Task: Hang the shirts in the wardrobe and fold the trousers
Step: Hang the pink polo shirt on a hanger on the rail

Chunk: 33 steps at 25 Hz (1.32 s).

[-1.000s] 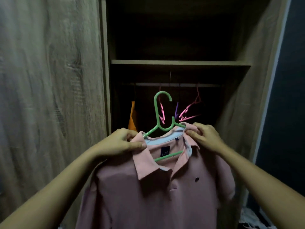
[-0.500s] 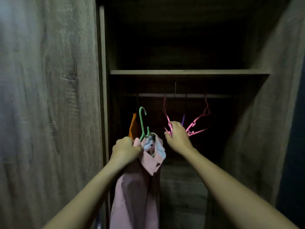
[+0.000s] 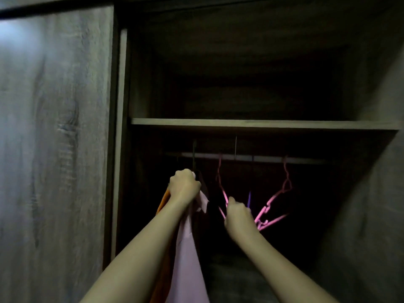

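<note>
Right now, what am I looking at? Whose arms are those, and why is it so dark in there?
The picture comes from a camera worn on a person's head, so you see their own two arms reaching forward. They stand at an open wardrobe, which is dark inside because little light gets in. The left hand grips the top of a pink shirt, holding it up near the rail, right beside an orange garment already in there. The shirt's own hanger is hidden by the hand. The right hand is closed around empty pink hangers hanging from that rail. Above the rail runs a wooden shelf.
</note>
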Available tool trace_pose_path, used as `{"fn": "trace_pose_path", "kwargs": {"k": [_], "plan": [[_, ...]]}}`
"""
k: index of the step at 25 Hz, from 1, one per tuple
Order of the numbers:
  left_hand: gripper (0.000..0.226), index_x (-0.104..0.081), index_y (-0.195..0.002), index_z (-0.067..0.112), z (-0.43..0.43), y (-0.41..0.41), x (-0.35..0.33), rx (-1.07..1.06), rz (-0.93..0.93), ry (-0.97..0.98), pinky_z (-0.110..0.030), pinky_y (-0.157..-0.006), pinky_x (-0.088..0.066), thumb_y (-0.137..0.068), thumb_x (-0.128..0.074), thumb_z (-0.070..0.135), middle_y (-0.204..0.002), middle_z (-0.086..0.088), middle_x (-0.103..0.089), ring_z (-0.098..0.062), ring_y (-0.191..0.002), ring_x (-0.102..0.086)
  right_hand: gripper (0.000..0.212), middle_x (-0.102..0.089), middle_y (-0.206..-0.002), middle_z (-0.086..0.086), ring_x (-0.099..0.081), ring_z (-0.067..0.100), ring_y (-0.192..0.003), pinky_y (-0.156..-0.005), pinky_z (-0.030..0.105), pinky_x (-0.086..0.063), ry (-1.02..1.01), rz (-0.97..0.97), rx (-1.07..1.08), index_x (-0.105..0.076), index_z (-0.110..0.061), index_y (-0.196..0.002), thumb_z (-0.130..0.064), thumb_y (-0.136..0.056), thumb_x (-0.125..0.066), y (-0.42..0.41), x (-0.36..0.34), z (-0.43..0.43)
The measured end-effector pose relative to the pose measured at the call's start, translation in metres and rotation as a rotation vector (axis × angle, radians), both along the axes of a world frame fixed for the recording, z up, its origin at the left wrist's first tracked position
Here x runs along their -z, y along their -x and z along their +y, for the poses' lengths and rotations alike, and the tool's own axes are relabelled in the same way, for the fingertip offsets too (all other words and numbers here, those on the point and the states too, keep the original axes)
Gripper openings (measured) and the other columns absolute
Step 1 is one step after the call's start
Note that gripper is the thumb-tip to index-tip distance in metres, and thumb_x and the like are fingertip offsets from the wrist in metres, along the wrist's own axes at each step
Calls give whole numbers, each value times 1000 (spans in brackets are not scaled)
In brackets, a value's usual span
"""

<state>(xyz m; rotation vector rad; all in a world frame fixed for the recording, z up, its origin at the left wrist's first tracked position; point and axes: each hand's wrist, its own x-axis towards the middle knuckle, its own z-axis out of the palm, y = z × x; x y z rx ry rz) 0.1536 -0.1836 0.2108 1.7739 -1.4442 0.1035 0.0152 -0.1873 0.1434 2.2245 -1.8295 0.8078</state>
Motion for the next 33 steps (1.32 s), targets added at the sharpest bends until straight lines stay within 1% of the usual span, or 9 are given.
{"fn": "trace_pose_path", "kwargs": {"k": [3,6,14,16,21,25,27,31,33], "plan": [[23,-64,-105,7,-33,5,-3,-44,2,2,-35,-77,-48,-87,-57,19,-105,-14,-62,-35,-105,-59,34,-61,-116,18,-58,36,-111,-88,41,-47,10,41,3,-46,-4,-123,3,-91,-38,8,2,-7],[27,-62,-108,6,-66,10,14,-71,16,-34,-39,-85,-53,-86,-58,20,-112,-14,-63,-34,-106,-60,28,-63,-112,16,-59,34,-110,-87,40,-48,22,17,-22,-53,-6,-117,-1,-92,-40,19,3,-15],[31,-61,-111,3,-86,16,39,-55,106,-83,-37,-84,-52,-85,-53,17,-112,-17,-63,-35,-106,-59,29,-64,-108,14,-61,33,-105,-79,38,-48,48,19,-39,-54,-11,-115,-6,-90,-40,28,5,-21],[32,-59,-114,3,-85,13,39,-65,78,-109,-36,-83,-51,-87,-50,19,-114,-16,-61,-35,-107,-58,27,-65,-107,14,-61,32,-104,-79,38,-48,66,0,-40,-55,-11,-112,-8,-90,-41,29,5,-16],[44,-62,-113,10,-77,13,33,-6,-156,-250,-37,-86,-48,-89,-50,44,-117,-16,-60,-35,-108,-57,27,-66,-103,16,-63,35,-99,-79,40,-49,100,-71,-116,-58,-8,-109,-5,-88,-42,25,9,-14],[47,-63,-109,7,-59,10,34,74,-163,-349,-35,-85,-51,-90,-50,48,-113,-15,-64,-31,-104,-62,25,-66,-104,12,-65,28,-97,-70,31,-49,109,-99,-124,-57,-9,-112,-8,-92,-42,22,10,-8],[45,-62,-109,5,-37,12,36,118,-144,-282,-34,-86,-48,-94,-45,44,-109,-16,-65,-32,-104,-61,25,-64,-107,9,-63,26,-98,-65,28,-43,149,-88,-118,-56,-9,-114,-14,-93,-44,18,10,-2],[36,-62,-113,9,25,-9,49,67,-24,116,-34,-85,-50,-95,-45,35,-99,-15,-67,-31,-92,-65,29,-69,-97,8,-67,27,-89,-72,31,-55,453,-24,-157,-66,-6,-104,-10,-75,-64,5,13,6],[33,-62,-119,13,58,-26,70,50,46,233,-28,-79,-48,-94,-48,29,-95,-8,-70,-22,-85,-67,33,-70,-98,5,-65,22,-91,-78,27,-54,521,-31,-275,-67,-9,-104,-15,-76,-49,-8,19,18]]}}
